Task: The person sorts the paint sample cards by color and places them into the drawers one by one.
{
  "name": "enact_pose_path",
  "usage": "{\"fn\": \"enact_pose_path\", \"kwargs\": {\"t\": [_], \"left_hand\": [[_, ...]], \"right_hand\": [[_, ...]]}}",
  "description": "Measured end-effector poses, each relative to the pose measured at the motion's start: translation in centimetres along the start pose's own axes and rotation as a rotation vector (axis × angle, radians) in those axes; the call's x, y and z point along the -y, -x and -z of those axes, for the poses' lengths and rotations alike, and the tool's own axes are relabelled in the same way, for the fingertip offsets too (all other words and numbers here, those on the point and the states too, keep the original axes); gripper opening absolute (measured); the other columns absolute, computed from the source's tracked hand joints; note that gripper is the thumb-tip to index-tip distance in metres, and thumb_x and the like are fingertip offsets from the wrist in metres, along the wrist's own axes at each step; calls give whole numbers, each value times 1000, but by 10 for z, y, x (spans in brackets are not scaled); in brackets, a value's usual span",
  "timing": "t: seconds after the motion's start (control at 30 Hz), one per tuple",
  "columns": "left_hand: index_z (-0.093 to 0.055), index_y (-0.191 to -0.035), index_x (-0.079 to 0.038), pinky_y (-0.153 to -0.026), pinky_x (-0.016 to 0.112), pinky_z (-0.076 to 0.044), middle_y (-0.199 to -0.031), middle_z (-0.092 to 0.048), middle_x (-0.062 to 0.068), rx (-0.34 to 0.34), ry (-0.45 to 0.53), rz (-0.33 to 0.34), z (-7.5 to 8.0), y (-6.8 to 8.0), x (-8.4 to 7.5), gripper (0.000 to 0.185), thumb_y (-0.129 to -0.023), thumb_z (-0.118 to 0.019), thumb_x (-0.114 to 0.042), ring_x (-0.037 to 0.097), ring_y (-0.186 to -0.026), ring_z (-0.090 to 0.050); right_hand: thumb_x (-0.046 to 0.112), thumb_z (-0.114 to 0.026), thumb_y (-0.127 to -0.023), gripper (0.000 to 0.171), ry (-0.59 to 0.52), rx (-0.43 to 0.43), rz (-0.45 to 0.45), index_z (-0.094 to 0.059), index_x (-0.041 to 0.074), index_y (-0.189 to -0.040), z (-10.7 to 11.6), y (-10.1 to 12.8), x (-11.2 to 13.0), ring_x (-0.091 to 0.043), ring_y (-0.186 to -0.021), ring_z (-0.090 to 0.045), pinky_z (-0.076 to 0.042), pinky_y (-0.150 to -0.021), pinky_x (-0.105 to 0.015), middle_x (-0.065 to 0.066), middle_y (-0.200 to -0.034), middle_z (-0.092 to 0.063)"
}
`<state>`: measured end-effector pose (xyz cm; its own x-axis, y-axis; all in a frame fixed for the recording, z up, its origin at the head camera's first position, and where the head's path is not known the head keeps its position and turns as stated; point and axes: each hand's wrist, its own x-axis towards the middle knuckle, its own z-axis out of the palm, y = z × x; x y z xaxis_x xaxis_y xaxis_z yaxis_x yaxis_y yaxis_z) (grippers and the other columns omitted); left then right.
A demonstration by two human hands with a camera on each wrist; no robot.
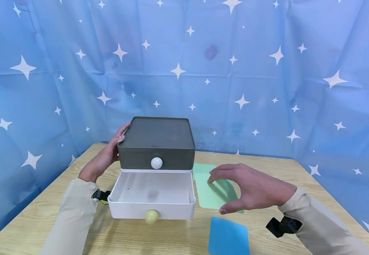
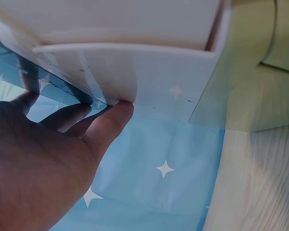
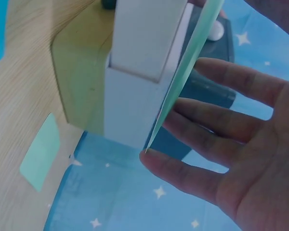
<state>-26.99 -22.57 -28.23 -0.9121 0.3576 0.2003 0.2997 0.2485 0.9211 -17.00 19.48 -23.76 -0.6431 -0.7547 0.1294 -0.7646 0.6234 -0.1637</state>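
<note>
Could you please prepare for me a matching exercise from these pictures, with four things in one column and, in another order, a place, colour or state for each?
Things:
1. Upper section
2. Lower drawer
3. Lower knob
4. Left hand

Descriptions:
A. At the upper section's left side
B. Pale yellow-green
C. Dark grey
D. Pulled out

Right pairs: 1-C, 2-D, 3-B, 4-A

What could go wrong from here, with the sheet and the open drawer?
The green sheet near the fingertips of the right hand might slip, as no firm grip is visible. The white drawer stands open, so the black device beside it could perhaps bump it.
</note>
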Motion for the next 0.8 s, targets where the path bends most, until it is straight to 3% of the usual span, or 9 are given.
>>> {"fn": "enact_pose_path", "kwargs": {"t": [0.4,0.8], "left_hand": [[2,-160,-45,-112,66,-28,-170,3,12,12,-4,5,0,-2,0,62,-104,-21,-55,48,-151,-17],[4,-160,-43,-109,65,-31,-169,2,14,12,-27,-9,1,-2,-1,62,-104,-19,-53,50,-149,-18]], "right_hand": [[57,-75,-84,53,-69,47,32,-61,32,-129,7,-24,21,-19,-130,-57,-49,-102,-47,6,-141,-59],[55,-76,-83,57,-38,76,126,-63,24,-128,6,-52,43,-16,-128,-58,-48,-105,-42,4,-140,-60]]}}
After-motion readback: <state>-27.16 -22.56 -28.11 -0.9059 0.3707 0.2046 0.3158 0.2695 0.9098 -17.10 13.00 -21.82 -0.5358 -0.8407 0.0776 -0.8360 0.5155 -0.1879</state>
